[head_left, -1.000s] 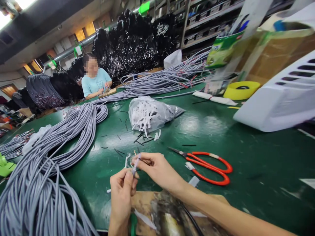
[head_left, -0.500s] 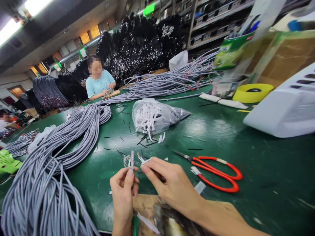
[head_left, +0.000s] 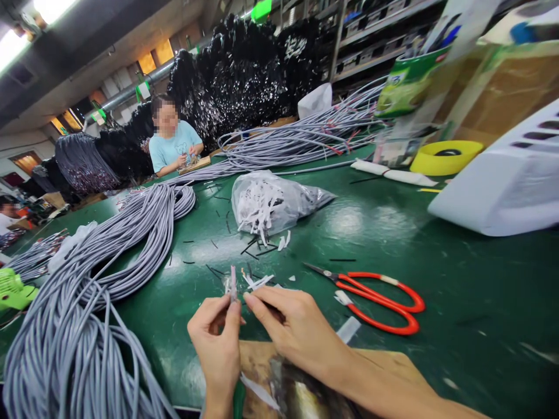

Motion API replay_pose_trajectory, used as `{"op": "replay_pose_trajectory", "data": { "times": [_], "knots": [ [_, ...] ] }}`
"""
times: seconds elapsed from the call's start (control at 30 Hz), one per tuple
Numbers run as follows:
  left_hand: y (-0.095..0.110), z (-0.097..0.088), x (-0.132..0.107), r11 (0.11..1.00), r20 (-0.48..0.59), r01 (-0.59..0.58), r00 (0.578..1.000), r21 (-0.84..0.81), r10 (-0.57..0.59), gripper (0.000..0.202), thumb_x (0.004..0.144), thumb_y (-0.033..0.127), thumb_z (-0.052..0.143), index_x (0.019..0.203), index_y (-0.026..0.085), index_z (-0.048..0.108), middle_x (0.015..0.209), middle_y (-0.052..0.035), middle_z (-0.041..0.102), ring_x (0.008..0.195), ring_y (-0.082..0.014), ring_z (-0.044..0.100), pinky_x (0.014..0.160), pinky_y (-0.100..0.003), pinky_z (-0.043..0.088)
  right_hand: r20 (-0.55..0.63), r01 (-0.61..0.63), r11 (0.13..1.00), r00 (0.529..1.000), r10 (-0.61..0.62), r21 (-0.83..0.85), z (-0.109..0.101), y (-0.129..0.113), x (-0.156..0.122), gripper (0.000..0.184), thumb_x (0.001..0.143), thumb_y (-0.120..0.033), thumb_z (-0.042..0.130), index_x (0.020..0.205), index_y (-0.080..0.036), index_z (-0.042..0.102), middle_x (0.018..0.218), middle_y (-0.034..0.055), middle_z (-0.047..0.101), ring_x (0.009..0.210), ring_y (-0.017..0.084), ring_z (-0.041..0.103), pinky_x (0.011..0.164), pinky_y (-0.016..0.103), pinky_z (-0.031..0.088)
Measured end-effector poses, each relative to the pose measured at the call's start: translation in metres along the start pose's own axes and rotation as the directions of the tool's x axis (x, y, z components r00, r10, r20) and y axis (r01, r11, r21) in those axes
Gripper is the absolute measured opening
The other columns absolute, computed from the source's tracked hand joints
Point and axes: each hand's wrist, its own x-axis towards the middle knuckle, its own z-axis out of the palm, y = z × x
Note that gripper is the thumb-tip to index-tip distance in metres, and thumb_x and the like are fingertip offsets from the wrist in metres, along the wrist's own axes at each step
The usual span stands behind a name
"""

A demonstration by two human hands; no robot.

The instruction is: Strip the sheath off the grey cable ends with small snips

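Note:
My left hand (head_left: 217, 340) pinches the end of a thin grey cable (head_left: 233, 283), which sticks upright above my fingers with bare wire strands at its tip. My right hand (head_left: 293, 328) is closed right beside it, fingertips pinched at the cable end and a small white strip (head_left: 261, 281). Both hands hover over a brown board (head_left: 262, 372) at the table's near edge. Red-handled scissors (head_left: 379, 299) lie to the right of my right hand.
A big bundle of grey cables (head_left: 82, 297) fills the left of the green table (head_left: 437, 262). A clear bag of white strips (head_left: 271, 203) lies ahead. A white appliance (head_left: 502, 180) and yellow tape roll (head_left: 443, 157) stand right. Another person (head_left: 172, 142) works at the far side.
My left hand has turned the cable end from tilted to upright. My right hand has slid down from the cable's tip to pinch beside my left fingers.

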Motion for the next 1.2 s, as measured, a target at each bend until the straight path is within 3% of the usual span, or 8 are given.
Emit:
{"op": "replay_pose_trajectory", "data": {
  "times": [0.13, 0.27, 0.37, 0.43, 0.53, 0.7, 0.93, 1.2],
  "knots": [
    [-0.003, 0.001, -0.004, 0.973, 0.038, -0.114, 0.993, 0.199, 0.109, 0.013, 0.074, 0.02, 0.062, 0.077, 0.016, 0.074, 0.065, -0.0053, 0.065, 0.057, -0.0138, 0.056, 0.051, -0.022, 0.044, -0.055, 0.023, 1.0, 0.998, -0.023, 0.004, -0.004, -0.004, 0.0, 0.038, 0.092, -0.022, 0.036, 0.056, -0.018, 0.049, 0.047, -0.002, 0.051, 0.041, 0.009, 0.045, 0.041, 0.02, 0.035],
    [-0.007, 0.002, -0.002, 0.972, 0.043, -0.005, 0.999, 0.233, -0.005, 0.015, 0.073, 0.024, 0.062, 0.073, 0.015, 0.073, 0.062, -0.0048, 0.064, 0.056, -0.014, 0.055, 0.052, -0.022, 0.043, -0.218, 0.124, 0.991, 0.967, -0.134, -0.058, -0.017, -0.009, -0.002, 0.031, 0.09, -0.019, 0.038, 0.064, -0.018, 0.056, 0.052, 0.0001, 0.056, 0.046, 0.01, 0.051, 0.047, 0.022, 0.038],
    [-0.007, 0.003, 0.0, 0.974, 0.054, 0.19, 0.979, 0.12, -0.197, 0.022, 0.069, 0.032, 0.065, 0.071, 0.011, 0.072, 0.061, -0.005, 0.064, 0.055, -0.0141, 0.054, 0.052, -0.022, 0.043, -0.315, -0.036, 0.999, 0.949, 0.026, -0.027, -0.021, -0.006, 0.001, 0.022, 0.088, -0.024, 0.045, 0.073, -0.018, 0.06, 0.055, 0.0008, 0.058, 0.044, 0.01, 0.048, 0.046, 0.023, 0.04],
    [-0.005, 0.004, 0.002, 0.962, 0.12, 0.268, 0.955, 0.053, -0.272, 0.029, 0.068, 0.037, 0.067, 0.068, 0.009, 0.072, 0.058, -0.0037, 0.061, 0.053, -0.0122, 0.049, 0.049, -0.021, 0.039, -0.25, -0.119, 0.992, 0.96, 0.126, 0.042, -0.019, -0.001, 0.005, 0.02, 0.086, -0.028, 0.049, 0.083, -0.017, 0.065, 0.058, 0.001, 0.061, 0.041, 0.01, 0.045, 0.044, 0.023, 0.04],
    [-0.002, 0.004, 0.004, 0.951, 0.274, 0.309, 0.912, 0.03, -0.305, 0.041, 0.068, 0.049, 0.065, 0.065, 0.009, 0.072, 0.049, 0.0003, 0.05, 0.048, -0.0082, 0.036, 0.044, -0.02, 0.029, -0.123, -0.14, 0.981, 0.98, 0.157, 0.136, -0.013, 0.006, 0.01, 0.023, 0.083, -0.03, 0.05, 0.084, -0.015, 0.068, 0.065, 0.0029, 0.066, 0.046, 0.012, 0.05, 0.047, 0.023, 0.042],
    [0.001, 0.004, 0.006, 0.912, 0.334, 0.404, 0.871, -0.069, -0.36, 0.052, 0.065, 0.06, 0.063, 0.07, 0.008, 0.071, 0.046, 0.0056, 0.036, 0.041, -0.0038, 0.023, 0.04, -0.019, 0.016, -0.163, -0.259, 0.948, 0.943, 0.289, 0.184, -0.012, 0.009, 0.011, 0.03, 0.081, -0.036, 0.051, 0.069, -0.014, 0.066, 0.044, -0.0021, 0.05, 0.039, 0.01, 0.04, 0.037, 0.022, 0.031],
    [-0.002, 0.005, 0.003, 0.892, 0.311, 0.419, 0.882, -0.17, -0.355, 0.052, 0.069, 0.057, 0.061, 0.045, 0.013, 0.049, 0.038, 0.004, 0.039, 0.037, -0.0045, 0.03, 0.04, -0.02, 0.021, 0.059, -0.139, 0.982, 0.989, 0.132, 0.131, -0.006, 0.004, 0.007, 0.023, 0.081, -0.024, 0.051, 0.062, -0.016, 0.062, 0.05, -0.0013, 0.057, 0.042, 0.01, 0.043, 0.041, 0.021, 0.032],
    [0.001, 0.004, 0.004, 0.768, 0.373, 0.543, 0.827, -0.339, -0.42, 0.049, 0.058, 0.054, 0.072, 0.052, 0.009, 0.055, 0.047, 0.0036, 0.043, 0.038, -0.0002, 0.025, 0.036, -0.016, 0.012, -0.04, 0.1, 0.992, 0.994, -0.097, 0.08, -0.003, 0.005, -0.001, 0.024, 0.084, -0.012, 0.038, 0.066, -0.016, 0.055, 0.053, -0.001, 0.053, 0.045, 0.01, 0.046, 0.047, 0.021, 0.035]
  ]
}}
